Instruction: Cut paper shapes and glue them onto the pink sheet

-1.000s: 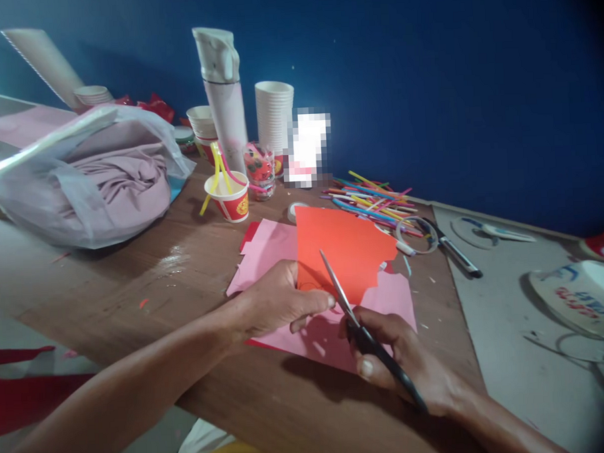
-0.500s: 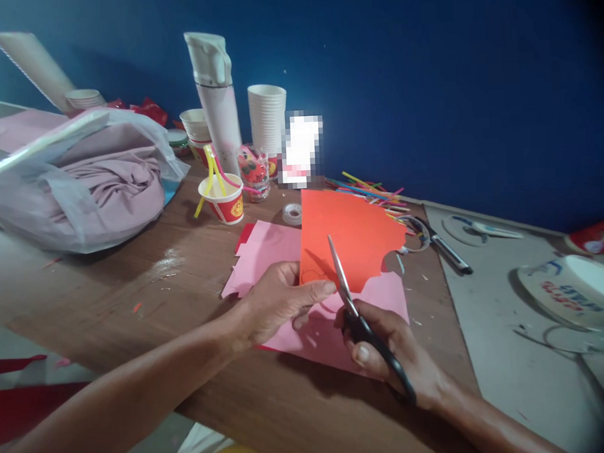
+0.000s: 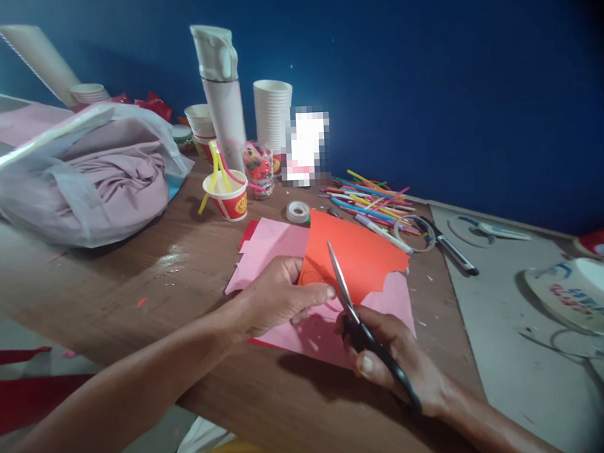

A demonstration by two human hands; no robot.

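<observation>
My left hand (image 3: 279,294) pinches the near left corner of an orange sheet of paper (image 3: 356,251), its thumb on top. A drawn round outline shows on the sheet beside the fingers, and its right edge is cut ragged. My right hand (image 3: 392,346) is closed round the black handles of a pair of scissors (image 3: 345,288). The blades point up and away, lying across the orange sheet's near part; whether they are biting into it I cannot tell. Beneath both hands lies pink paper (image 3: 267,245) on the table, with a red edge peeking out under it.
Behind the paper are a tape roll (image 3: 298,212), colourful straws (image 3: 375,196), a paper cup (image 3: 230,196), a tall flask (image 3: 226,116) and stacked cups (image 3: 273,114). A bulky plastic bag (image 3: 104,182) fills the left. Rightward lie a box cutter (image 3: 453,250) and a white tub (image 3: 575,295).
The orange sheet has tipped lower at its far side, uncovering more straws and a marker behind it. Both hands keep their grip, and the view has shifted slightly.
</observation>
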